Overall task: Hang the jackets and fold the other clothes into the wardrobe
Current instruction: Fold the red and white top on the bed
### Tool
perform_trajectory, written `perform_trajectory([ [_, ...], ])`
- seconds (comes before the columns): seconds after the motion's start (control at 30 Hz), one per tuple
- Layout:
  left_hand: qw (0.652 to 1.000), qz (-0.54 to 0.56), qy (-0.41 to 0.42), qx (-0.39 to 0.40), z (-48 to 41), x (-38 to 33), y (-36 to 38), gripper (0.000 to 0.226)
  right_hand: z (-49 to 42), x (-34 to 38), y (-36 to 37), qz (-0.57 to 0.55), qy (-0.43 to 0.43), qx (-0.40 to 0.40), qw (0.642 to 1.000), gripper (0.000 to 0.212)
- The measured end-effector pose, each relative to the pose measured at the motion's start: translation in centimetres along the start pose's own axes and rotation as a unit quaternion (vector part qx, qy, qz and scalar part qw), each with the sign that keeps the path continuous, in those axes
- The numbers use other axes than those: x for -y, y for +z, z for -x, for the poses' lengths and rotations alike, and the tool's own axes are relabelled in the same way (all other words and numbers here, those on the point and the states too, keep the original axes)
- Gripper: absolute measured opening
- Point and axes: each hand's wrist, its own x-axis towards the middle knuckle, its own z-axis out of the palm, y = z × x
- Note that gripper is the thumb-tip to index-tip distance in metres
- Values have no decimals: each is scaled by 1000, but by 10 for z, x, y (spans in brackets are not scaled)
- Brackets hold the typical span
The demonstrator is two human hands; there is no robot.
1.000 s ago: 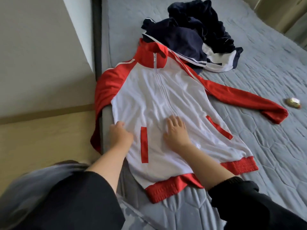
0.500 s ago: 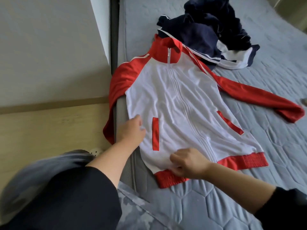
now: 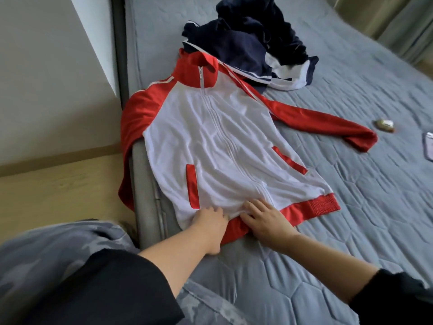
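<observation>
Bed point(image 3: 351, 207): grey quilted cover stitched in a hexagon pattern, soft surface, its left edge running beside a pale wood floor. Jacket point(image 3: 222, 146): thin, smooth track fabric, lightly creased; white body, red stand collar, red sleeves, red pocket strips, red ribbed hem, white zip closed to the collar. It lies front up and flat at the bed's left edge. One sleeve hangs over that edge and the other stretches out to the right across the cover. The collar touches a crumpled navy and white clothes pile point(image 3: 246, 45). Left hand point(image 3: 208, 221): fingers bent into the white cloth just above the hem, which bunches there; a pinch cannot be confirmed. Right hand point(image 3: 267, 221): just beside it, fingers extended and slightly spread, pressing flat on the hem.
</observation>
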Motion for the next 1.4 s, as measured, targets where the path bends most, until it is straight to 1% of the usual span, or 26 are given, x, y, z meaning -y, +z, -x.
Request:
perform_trajectory([
  [0.1, 996, 88, 7, 32, -4, 13, -8, 34, -5, -9, -6, -76, 49, 69, 994, 32],
  [0.2, 958, 273, -17, 80, -4, 45, -21, 7, -22, -24, -25, -225, 195, 93, 950, 30],
  [0.27, 924, 358, -40, 125, -2, 65, -21, 18, -34, -33, -38, -276, 210, 151, 926, 32],
  [0.3, 898, 402, -39, 172, 0, 72, -18, 17, -38, -34, -43, -282, 183, 207, 919, 36],
  [0.33, 858, 455, -37, 234, 4, 75, -16, 11, -41, -34, -48, -279, 142, 283, 907, 43],
  [0.37, 798, 519, -34, 305, 6, 76, -12, 16, -42, -34, -51, -267, 100, 373, 883, 48],
  [0.4, 737, 576, -37, 353, 6, 76, -7, 35, -42, -36, -52, -258, 65, 453, 851, 51],
  [0.43, 697, 617, -52, 362, 4, 75, -4, 49, -44, -38, -53, -268, 49, 503, 821, 51],
  [0.47, 685, 648, -81, 324, 1, 74, -2, 54, -46, -40, -55, -313, 62, 510, 799, 47],
  [0.5, 691, 669, -120, 247, -2, 73, -1, 49, -51, -41, -56, -386, 110, 458, 793, 41],
  [0.53, 713, 667, -160, 144, -6, 73, -1, 39, -57, -43, -56, -448, 180, 354, 801, 35],
  [0.57, 760, 622, -188, 37, -10, 76, 0, 30, -62, -45, -51, -442, 242, 228, 833, 32],
  [0.6, 817, 537, -202, -58, -13, 81, 2, 24, -67, -48, -43, -375, 276, 122, 876, 32],
  [0.63, 863, 445, -202, -130, -15, 86, 5, 22, -73, -48, -35, -287, 278, 71, 914, 33],
  [0.67, 891, 373, -193, -171, -16, 90, 7, 25, -76, -47, -24, -216, 261, 75, 938, 37],
  [0.73, 923, 284, -188, -178, -17, 97, 12, 42, -83, -43, -6, -149, 239, 141, 949, 41],
  [0.77, 932, 258, -202, -157, -18, 100, 15, 50, -90, -41, 0, -145, 243, 129, 950, 38],
  [0.87, 935, 242, -248, -79, -22, 108, 21, 59, -125, -41, -3, -154, 254, -13, 955, 33],
  [0.9, 932, 248, -256, -62, -24, 112, 22, 60, -138, -40, -5, -140, 242, -24, 960, 38],
  [1.03, 916, 261, -303, -33, -26, 131, 24, 63, -172, -36, 7, -115, 210, 87, 967, 57],
  [1.13, 886, 302, -347, -65, -27, 147, 26, 64, -196, -37, 16, -106, 287, 133, 943, 61],
  [1.2, 836, 365, -383, -145, -32, 152, 22, 64, -221, -35, 16, -127, 325, 108, 931, 62],
  [1.23, 793, 413, -399, -203, -36, 156, 18, 64, -236, -34, 16, -134, 325, 93, 932, 63],
  [1.3, 670, 520, -425, -314, -43, 166, 9, 63, -263, -33, 17, -139, 303, 83, 939, 66],
  [1.37, 517, 613, -462, -378, -51, 187, 5, 54, -287, -34, 26, -166, 293, 114, 935, 72],
  [1.4, 435, 653, -485, -386, -53, 198, 6, 47, -292, -34, 31, -184, 300, 141, 925, 77],
])
